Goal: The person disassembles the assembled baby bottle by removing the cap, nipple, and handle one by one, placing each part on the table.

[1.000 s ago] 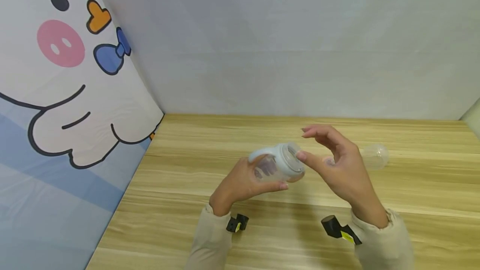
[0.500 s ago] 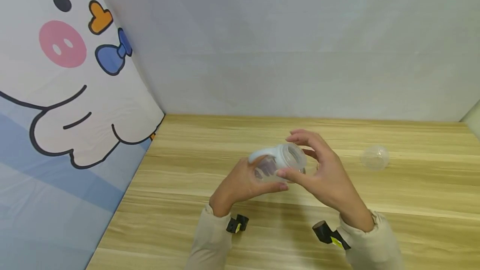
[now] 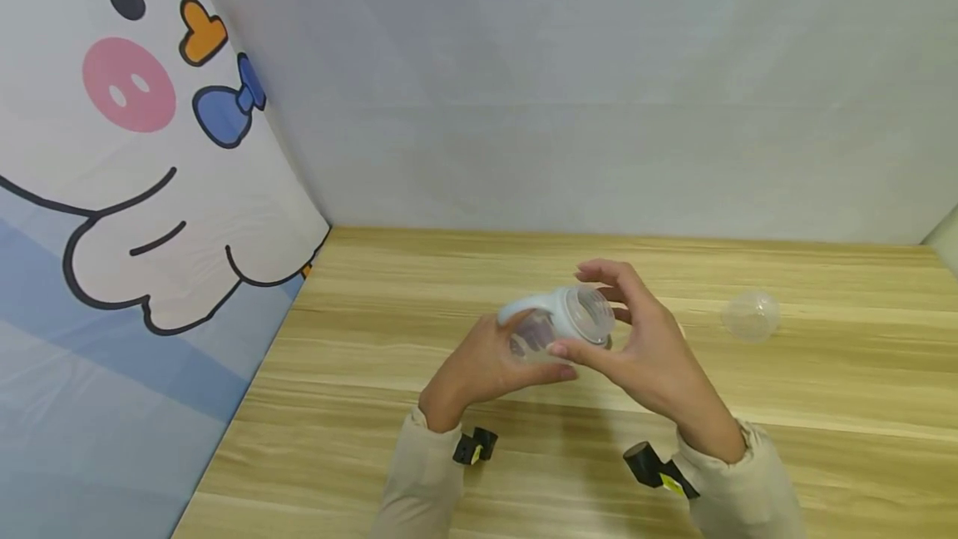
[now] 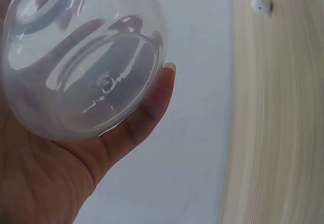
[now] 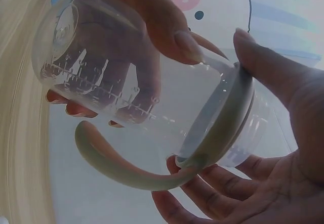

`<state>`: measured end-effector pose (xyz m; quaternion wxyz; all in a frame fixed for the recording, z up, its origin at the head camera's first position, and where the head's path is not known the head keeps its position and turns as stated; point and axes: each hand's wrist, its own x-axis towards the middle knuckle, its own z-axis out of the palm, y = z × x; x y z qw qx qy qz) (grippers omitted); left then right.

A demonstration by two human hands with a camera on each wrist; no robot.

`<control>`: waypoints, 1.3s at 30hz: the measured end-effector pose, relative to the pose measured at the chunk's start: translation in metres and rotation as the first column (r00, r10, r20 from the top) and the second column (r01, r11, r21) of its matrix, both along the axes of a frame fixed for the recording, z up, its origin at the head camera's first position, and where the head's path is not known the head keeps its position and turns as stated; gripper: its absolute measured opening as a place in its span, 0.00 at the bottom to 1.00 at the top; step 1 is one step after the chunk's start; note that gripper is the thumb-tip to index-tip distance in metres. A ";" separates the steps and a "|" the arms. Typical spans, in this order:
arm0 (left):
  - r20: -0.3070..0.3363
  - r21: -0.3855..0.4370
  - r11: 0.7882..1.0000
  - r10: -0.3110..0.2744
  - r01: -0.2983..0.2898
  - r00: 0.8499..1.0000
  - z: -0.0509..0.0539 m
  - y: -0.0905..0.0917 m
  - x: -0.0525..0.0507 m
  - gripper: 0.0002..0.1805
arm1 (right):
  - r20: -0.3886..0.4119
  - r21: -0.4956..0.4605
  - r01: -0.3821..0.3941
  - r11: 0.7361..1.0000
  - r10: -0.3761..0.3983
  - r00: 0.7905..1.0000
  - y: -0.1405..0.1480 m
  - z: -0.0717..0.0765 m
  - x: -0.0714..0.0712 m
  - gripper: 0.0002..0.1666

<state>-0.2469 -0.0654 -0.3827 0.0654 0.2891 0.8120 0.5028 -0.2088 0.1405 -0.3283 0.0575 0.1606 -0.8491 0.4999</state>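
A clear baby bottle (image 3: 533, 334) is held tilted above the table, its open neck towards the right in the head view. My left hand (image 3: 482, 368) grips the bottle's body, where measuring marks show in the right wrist view. Around the neck sits a pale blue-grey ring with curved handles (image 5: 136, 176). My right hand (image 3: 649, 356) holds this handle ring between the thumb and the fingers. The bottle's round base (image 4: 104, 85) fills much of the left wrist view. Some right fingertips are hidden behind the neck in the head view.
A clear dome-shaped cap (image 3: 751, 315) lies on the wooden table (image 3: 838, 356) to the right. A small white ball (image 4: 260, 4) joined to a pink part lies there too. A pale wall cloth (image 3: 561, 106) rises behind, with a cartoon-printed cloth (image 3: 150, 289) on the left.
My right hand has moved left onto the bottle's handle ring and now holds it, staying nearly still over the last half second. The left hand and the bottle have hardly moved.
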 end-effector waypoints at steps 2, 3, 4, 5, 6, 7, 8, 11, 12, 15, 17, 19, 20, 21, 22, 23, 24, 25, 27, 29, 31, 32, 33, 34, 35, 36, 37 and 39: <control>-0.001 0.004 1.000 -0.001 0.001 1.000 0.000 0.001 0.000 0.29 | -0.001 -0.007 -0.001 1.000 0.001 1.000 0.000 0.000 -0.001 0.46; -0.001 0.006 1.000 -0.001 0.001 1.000 0.000 0.001 -0.001 0.29 | -0.001 -0.009 -0.001 1.000 0.001 1.000 0.001 0.000 -0.001 0.46; 0.001 0.008 1.000 -0.002 0.002 1.000 0.000 0.001 -0.001 0.29 | -0.002 -0.010 -0.002 1.000 0.002 1.000 0.001 0.000 -0.001 0.46; 0.001 0.009 1.000 -0.003 0.003 1.000 0.000 0.001 -0.001 0.29 | -0.003 -0.008 -0.003 1.000 0.003 1.000 0.001 0.000 -0.001 0.46; 0.004 0.012 1.000 -0.004 0.004 1.000 0.000 0.001 -0.002 0.30 | -0.002 -0.004 -0.003 1.000 0.003 1.000 0.001 0.001 -0.001 0.46; 0.007 0.014 1.000 -0.006 0.006 1.000 0.000 0.002 -0.002 0.30 | -0.001 -0.002 -0.006 1.000 0.006 1.000 0.001 0.001 -0.002 0.46; 0.009 0.016 1.000 -0.006 0.005 1.000 0.000 0.002 -0.002 0.30 | 0.000 0.001 -0.006 1.000 0.006 1.000 0.001 0.001 -0.002 0.46; 0.018 0.019 1.000 0.000 0.000 1.000 0.000 0.003 -0.002 0.31 | 0.000 0.002 -0.006 1.000 0.006 1.000 0.001 0.001 -0.003 0.47; 0.021 0.019 1.000 0.005 -0.005 1.000 0.000 0.003 -0.002 0.31 | -0.001 -0.001 -0.006 1.000 0.006 1.000 0.001 0.001 -0.003 0.47; 0.024 0.018 1.000 0.018 -0.018 1.000 -0.001 0.004 -0.002 0.31 | -0.009 -0.018 -0.007 1.000 0.007 1.000 0.002 0.001 -0.004 0.46; 0.023 0.014 1.000 0.027 -0.028 0.999 0.000 0.004 -0.002 0.32 | -0.021 -0.030 -0.008 1.000 0.007 1.000 0.002 0.001 -0.004 0.44; 0.023 0.007 0.999 0.036 -0.036 0.999 0.000 0.005 -0.002 0.32 | -0.036 -0.037 -0.009 0.999 0.007 0.999 0.003 0.001 -0.004 0.41; 0.020 0.001 0.999 0.040 -0.040 0.999 0.000 0.005 -0.002 0.32 | -0.044 -0.038 -0.009 0.999 0.007 0.999 0.004 0.001 -0.004 0.39; 0.020 -0.005 0.999 0.041 -0.041 0.999 0.000 0.005 -0.002 0.32 | -0.053 -0.040 -0.009 0.999 0.007 0.999 0.004 0.001 -0.004 0.37; 0.019 -0.016 0.999 0.046 -0.045 0.999 0.000 0.005 -0.002 0.32 | -0.059 -0.044 -0.011 0.999 0.008 0.998 0.005 0.001 -0.004 0.35; 0.019 -0.026 0.999 0.046 -0.046 0.999 0.000 0.005 -0.002 0.32 | -0.065 -0.048 -0.013 0.999 0.010 0.998 0.005 0.002 -0.004 0.34; 0.021 -0.037 0.998 0.046 -0.045 0.999 0.000 0.005 -0.003 0.32 | -0.071 -0.050 -0.014 0.999 0.011 0.997 0.006 0.002 -0.004 0.33; 0.024 -0.049 0.998 0.045 -0.044 0.999 0.000 0.004 -0.003 0.33 | -0.075 -0.053 -0.014 0.998 0.010 0.997 0.006 0.002 -0.004 0.32; 0.033 -0.071 0.997 0.044 -0.041 0.999 0.001 0.004 -0.003 0.34 | -0.084 -0.063 -0.014 0.998 0.009 0.996 0.007 0.002 -0.004 0.31; 0.044 -0.092 0.995 0.050 -0.046 0.998 0.001 0.003 -0.003 0.36 | -0.092 -0.077 -0.010 0.997 0.003 0.996 0.008 0.004 -0.004 0.31; 0.050 -0.105 0.993 0.060 -0.054 0.997 0.001 0.003 -0.003 0.38 | -0.094 -0.092 -0.001 0.996 -0.008 0.996 0.009 0.005 -0.003 0.30; 0.050 -0.110 0.992 0.067 -0.061 0.997 0.001 0.002 -0.003 0.39 | -0.096 -0.102 0.003 0.995 -0.013 0.995 0.010 0.006 -0.003 0.30; 0.050 -0.114 0.991 0.072 -0.066 0.996 0.001 0.002 -0.003 0.40 | -0.096 -0.110 0.010 0.994 -0.021 0.995 0.011 0.007 -0.003 0.30; 0.052 -0.115 0.991 0.076 -0.070 0.996 0.001 0.002 -0.003 0.41 | -0.100 -0.117 0.016 0.993 -0.028 0.995 0.011 0.007 -0.002 0.30; 0.054 -0.112 0.991 0.076 -0.070 0.996 0.000 0.002 -0.004 0.41 | -0.105 -0.121 0.023 0.992 -0.036 0.994 0.012 0.008 -0.002 0.30; 0.056 -0.107 0.992 0.075 -0.068 0.996 0.000 0.002 -0.004 0.41 | -0.110 -0.125 0.030 0.992 -0.044 0.993 0.012 0.008 -0.002 0.30; 0.057 -0.101 0.993 0.073 -0.067 0.996 0.000 0.002 -0.004 0.41 | -0.117 -0.129 0.037 0.991 -0.053 0.992 0.013 0.008 -0.002 0.30; 0.060 -0.088 0.995 0.061 -0.055 0.996 -0.001 0.002 -0.004 0.39 | -0.130 -0.143 0.048 0.989 -0.067 0.989 0.014 0.009 -0.003 0.29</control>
